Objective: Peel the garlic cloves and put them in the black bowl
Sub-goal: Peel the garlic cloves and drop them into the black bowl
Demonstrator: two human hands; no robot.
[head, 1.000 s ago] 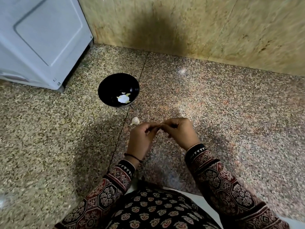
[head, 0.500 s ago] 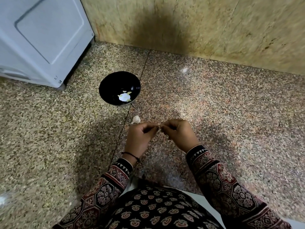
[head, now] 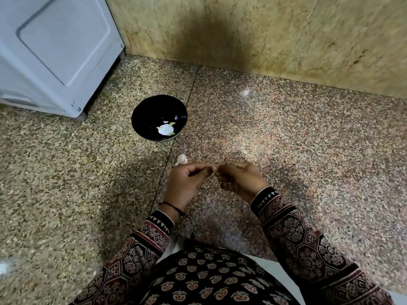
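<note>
I sit on a speckled stone floor (head: 286, 133), with a white appliance (head: 55, 51) at my far left against the yellowish wall (head: 286, 36). The black bowl (head: 145, 111) stands on the floor ahead of me and a little left, glossy and dark inside, with pale peeled garlic (head: 165, 129) lying at its bottom. My left hand (head: 187, 183) and right hand (head: 240, 179) meet fingertip to fingertip above the floor, nearer to me than the bowl. An unpeeled clove (head: 182, 159), whitish and papery, lies on the floor between the bowl and my left hand. Both hands pinch one small garlic clove (head: 214, 167) between thumbs and curled fingers; only a tan, dry-skinned sliver of it shows.
</note>
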